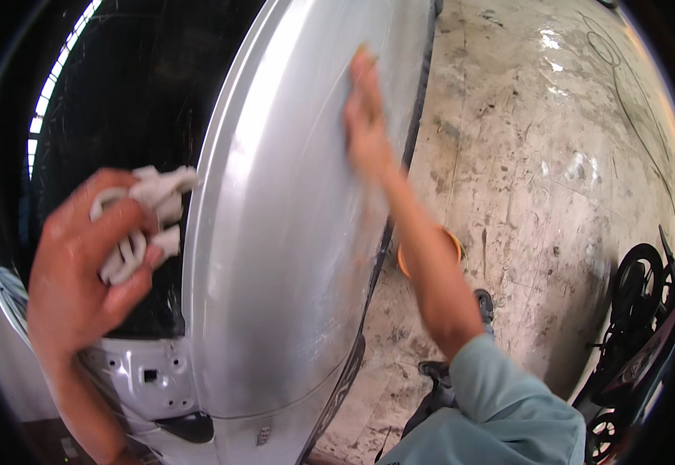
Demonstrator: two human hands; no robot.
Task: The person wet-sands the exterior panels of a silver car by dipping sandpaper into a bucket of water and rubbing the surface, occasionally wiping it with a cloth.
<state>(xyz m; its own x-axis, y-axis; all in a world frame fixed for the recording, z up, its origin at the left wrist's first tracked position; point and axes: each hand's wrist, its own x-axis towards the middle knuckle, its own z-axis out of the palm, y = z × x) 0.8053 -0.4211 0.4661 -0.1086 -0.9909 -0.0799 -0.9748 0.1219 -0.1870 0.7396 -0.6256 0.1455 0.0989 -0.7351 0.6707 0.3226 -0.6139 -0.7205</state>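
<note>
My left hand (82, 260) is closed around a crumpled white cloth (165, 190), raised in front of the dark car window (167, 93). Folds of the cloth stick out between the fingers. To the right, my right hand (368, 128) lies stretched out along the silver car body panel (275, 232), fingers pointing away from me. It is slightly blurred, and a small yellowish patch shows at its fingertips; whether something lies under the palm is hidden. The panel looks wet and streaked, with dull smears on its lower right part.
An orange bucket (455, 246) stands on the stained floor (508, 155), partly behind my right forearm. At lower left, a bare metal bracket area with holes (147, 376) adjoins the window. A motorcycle (635, 310) stands at the right edge. A thin cable (624, 105) lies on the floor.
</note>
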